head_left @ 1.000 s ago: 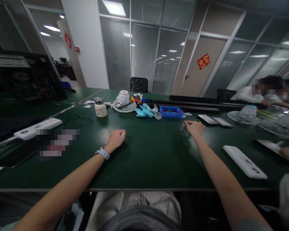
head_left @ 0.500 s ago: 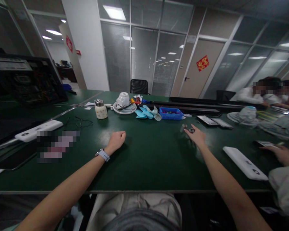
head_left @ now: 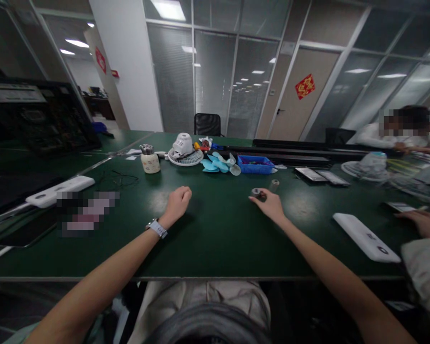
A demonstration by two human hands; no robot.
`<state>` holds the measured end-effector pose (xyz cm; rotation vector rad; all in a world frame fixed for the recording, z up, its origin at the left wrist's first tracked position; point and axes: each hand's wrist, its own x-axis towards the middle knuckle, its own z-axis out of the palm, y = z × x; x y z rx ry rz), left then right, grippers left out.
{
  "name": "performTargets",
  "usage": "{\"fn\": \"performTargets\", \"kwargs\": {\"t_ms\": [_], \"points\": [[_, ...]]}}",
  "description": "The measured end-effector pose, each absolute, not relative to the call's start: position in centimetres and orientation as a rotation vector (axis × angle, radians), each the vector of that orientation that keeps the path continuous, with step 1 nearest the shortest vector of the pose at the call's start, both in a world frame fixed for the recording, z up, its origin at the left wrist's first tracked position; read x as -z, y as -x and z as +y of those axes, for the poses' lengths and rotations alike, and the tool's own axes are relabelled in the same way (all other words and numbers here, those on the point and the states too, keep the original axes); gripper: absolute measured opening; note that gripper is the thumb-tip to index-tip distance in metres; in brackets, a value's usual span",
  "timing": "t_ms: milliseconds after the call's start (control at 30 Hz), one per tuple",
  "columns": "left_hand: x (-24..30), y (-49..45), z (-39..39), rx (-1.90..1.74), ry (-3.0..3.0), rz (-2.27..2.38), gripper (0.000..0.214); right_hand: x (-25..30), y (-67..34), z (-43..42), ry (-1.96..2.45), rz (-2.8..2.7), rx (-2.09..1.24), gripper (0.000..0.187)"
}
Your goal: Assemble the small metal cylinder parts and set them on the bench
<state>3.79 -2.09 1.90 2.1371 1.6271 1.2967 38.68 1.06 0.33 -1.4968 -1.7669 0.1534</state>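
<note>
Green table (head_left: pixel 215 243): dark and matt; both my forearms reach out over its near edge.
Left hand (head_left: pixel 177 203): curled into a loose fist, resting on the table left of centre. Nothing shows inside it.
Watch (head_left: pixel 156 228): pale strap, on my left wrist, just near of the fist.
Right hand (head_left: pixel 270 206): palm down on the table, right of centre, fingers stretched toward the far left.
Small cylinder (head_left: pixel 257 192): greyish, lying on the table at my right fingertips; right of the fist and well apart from it.
Grip, right: forefinger and thumb meet the small cylinder. It is too small to tell whether I pinch it or only touch it.
Second cylinder (head_left: pixel 273 183): stands upright just far-right of the first, apart from my hand.
Far row, left to right: cream flask (head_left: pixel 149 160) with metal cap; white fan guard (head_left: pixel 184 154) with its motor housing on top; pale blue fan blades (head_left: pixel 217 165); blue tray (head_left: pixel 255 165); two dark phones (head_left: pixel 310 174) lying flat.
Right side: white power bank (head_left: pixel 365 237) near the table edge; just beyond it a co-worker's hand (head_left: pixel 421 222) rests on the table.
Left side: another white bar (head_left: pixel 59 190), well apart from my fist.
</note>
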Motion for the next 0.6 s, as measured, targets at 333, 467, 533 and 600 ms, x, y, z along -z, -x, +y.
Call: {"fn": "performTargets", "kwargs": {"t_ms": [333,467,533,600], "points": [[-2.7,-5.1,-3.8,-1.358,-2.061,1.184,0.037,-1.1,-23.3,-1.6,0.974,-2.117,-0.626,0.032],[-2.5,-5.1,-3.5,-1.343,-2.013,1.202,0.038,-0.5,-22.3,-1.8,1.016,-2.09,-0.572,0.033],[-2.6,-5.3,-3.4,-1.386,-2.009,1.215,0.035,-0.3,-22.1,-2.1,1.066,-2.081,-0.515,0.033],[-2.7,-5.3,-3.2,-1.471,-1.993,1.225,0.032,-0.3,-22.1,-2.4,1.126,-2.068,-0.462,0.034]]}}
